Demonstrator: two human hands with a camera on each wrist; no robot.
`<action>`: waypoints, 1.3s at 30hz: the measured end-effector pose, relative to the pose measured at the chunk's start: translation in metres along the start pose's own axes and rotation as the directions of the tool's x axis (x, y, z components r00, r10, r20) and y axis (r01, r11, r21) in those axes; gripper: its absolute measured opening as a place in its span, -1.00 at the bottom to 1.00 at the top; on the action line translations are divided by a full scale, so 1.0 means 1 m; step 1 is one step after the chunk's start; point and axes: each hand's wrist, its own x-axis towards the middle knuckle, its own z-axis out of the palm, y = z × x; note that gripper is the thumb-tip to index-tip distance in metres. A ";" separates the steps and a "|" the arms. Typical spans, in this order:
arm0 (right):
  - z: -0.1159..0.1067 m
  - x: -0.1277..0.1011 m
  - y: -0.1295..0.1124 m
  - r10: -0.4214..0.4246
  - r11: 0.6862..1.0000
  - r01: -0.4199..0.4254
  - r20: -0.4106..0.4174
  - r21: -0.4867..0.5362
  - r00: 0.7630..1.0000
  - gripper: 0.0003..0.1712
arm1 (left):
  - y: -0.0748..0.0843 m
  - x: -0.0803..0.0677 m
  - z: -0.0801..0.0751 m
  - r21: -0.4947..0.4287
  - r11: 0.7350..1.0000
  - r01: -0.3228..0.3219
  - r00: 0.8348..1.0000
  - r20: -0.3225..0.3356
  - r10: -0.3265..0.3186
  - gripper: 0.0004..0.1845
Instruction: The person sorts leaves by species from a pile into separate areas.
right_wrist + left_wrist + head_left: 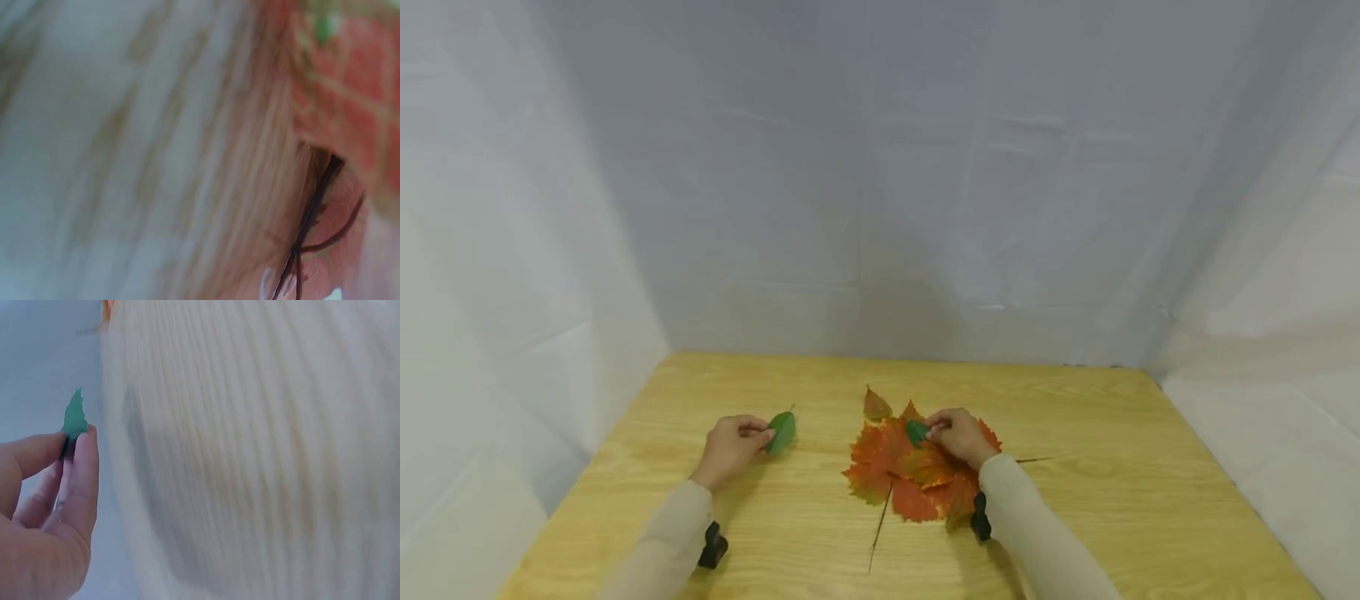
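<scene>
My left hand (735,446) pinches a green leaf (782,432) between thumb and fingers, over the left half of the table. In the left wrist view the same leaf (75,415) stands up from the fingertips, seen nearly edge-on. My right hand (958,435) pinches a smaller-looking dark green leaf (916,432) above a heap of red and orange leaves (917,500). Part of the heap is hidden under that hand and sleeve. The right wrist view shows a blurred red leaf (356,94) and dark stems (303,244) up close.
A brownish leaf (876,405) lies at the back edge of the heap. One thin stem (880,529) points toward the front, another (1034,460) to the right. The wooden table (1112,500) is enclosed by pale sheets (865,208) at the back and sides.
</scene>
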 end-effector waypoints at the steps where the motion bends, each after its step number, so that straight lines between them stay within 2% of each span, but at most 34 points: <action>1: 0.000 0.000 0.001 -0.002 1.000 0.002 0.001 0.001 1.000 -0.82 | -0.003 -0.002 -0.007 -0.011 1.000 0.013 1.000 -0.008 -0.013 -0.74; 6: -0.001 -0.001 0.003 -0.011 1.000 0.011 0.000 0.002 1.000 -0.82 | -0.023 -0.012 -0.037 -0.054 0.997 0.060 0.997 -0.041 -0.062 -0.67; 11: -0.002 -0.001 0.004 -0.006 1.000 0.006 -0.004 0.008 1.000 -0.82 | -0.040 -0.018 -0.050 -0.099 0.988 0.122 0.989 -0.072 -0.129 -0.61; 17: -0.003 -0.001 0.003 -0.003 1.000 0.003 0.003 0.011 1.000 -0.82 | -0.053 -0.016 -0.048 -0.108 0.981 0.162 0.979 -0.107 -0.174 -0.61; 21: -0.002 -0.003 0.001 -0.001 1.000 0.001 0.014 0.021 1.000 -0.82 | -0.057 -0.016 -0.048 -0.122 0.978 0.172 0.978 -0.100 -0.184 -0.61; 33: -0.008 -0.004 0.003 -0.039 0.999 0.038 0.056 0.017 0.998 -0.81 | -0.056 -0.017 -0.048 -0.116 0.975 0.187 0.977 -0.077 -0.197 -0.59; 39: -0.018 -0.008 -0.018 -0.016 1.000 0.016 0.047 0.003 0.999 -0.82 | -0.060 -0.016 -0.047 -0.111 0.975 0.192 0.977 -0.069 -0.201 -0.60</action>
